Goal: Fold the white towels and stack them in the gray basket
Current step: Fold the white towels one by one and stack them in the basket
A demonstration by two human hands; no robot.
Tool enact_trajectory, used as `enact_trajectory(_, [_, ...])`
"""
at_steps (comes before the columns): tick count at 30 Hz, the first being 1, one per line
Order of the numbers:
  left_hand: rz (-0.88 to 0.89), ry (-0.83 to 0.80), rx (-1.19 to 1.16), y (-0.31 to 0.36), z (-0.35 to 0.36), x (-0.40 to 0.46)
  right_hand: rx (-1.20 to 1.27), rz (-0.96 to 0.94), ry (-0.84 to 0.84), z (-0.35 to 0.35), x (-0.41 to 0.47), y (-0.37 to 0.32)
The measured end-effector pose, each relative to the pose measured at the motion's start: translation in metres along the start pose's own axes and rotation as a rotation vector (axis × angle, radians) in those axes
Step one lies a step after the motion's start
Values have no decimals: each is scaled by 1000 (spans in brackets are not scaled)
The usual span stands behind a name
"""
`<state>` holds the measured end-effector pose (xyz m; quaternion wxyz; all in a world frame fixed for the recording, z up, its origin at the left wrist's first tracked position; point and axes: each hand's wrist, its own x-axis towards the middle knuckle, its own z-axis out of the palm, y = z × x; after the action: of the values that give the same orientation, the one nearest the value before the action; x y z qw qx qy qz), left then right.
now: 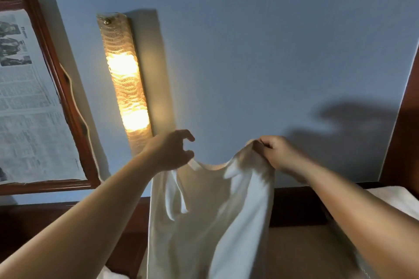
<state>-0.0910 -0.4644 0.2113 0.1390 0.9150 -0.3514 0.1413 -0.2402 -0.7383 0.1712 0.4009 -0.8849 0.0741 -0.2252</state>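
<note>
From the head camera, one white towel (208, 217) hangs in the air in front of a blue wall (260, 41), held up by its top edge. The right hand (275, 154) pinches one upper corner, fingers curled tight on the cloth. The left hand (172, 152) is at the other end of the sagging top edge; its lower fingers seem to catch the cloth from underneath, while thumb and forefinger stand apart in an open curl above it. Whether that hand has a real grip cannot be told for sure. The towel droops between the two hands and falls in loose, uneven folds toward the bottom of the view.

As for progress, this towel is unfolded and only being spread out, so its first fold is not yet made. More white cloth (394, 201) lies at the right edge on what may be a bed, and a scrap of white (108, 274) shows at the bottom; whether these are folded towels is unclear. The gray basket is out of view, so nothing can be said of any stack in it. A lit wall lamp (127, 84) and a framed newspaper (31, 97) hang on the wall to the left.
</note>
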Motion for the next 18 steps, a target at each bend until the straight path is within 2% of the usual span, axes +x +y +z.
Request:
enact_trajectory(3, [163, -89, -214, 36, 21, -3, -35, -93, -16, -9, 12, -35])
enact_trajectory(8, [202, -1, -639, 68, 17, 3, -162, -112, 99, -30, 18, -66])
enact_trajectory(12, [184, 19, -760, 78, 7, 10, -164, -173, 105, -40, 17, -73])
enact_trajectory(15, [234, -11, -749, 89, 6, 13, -160, -181, 85, -45, 15, -73])
enact_trajectory(18, [210, 75, -714, 95, 8, 18, -304, -169, 152, -53, 13, -63])
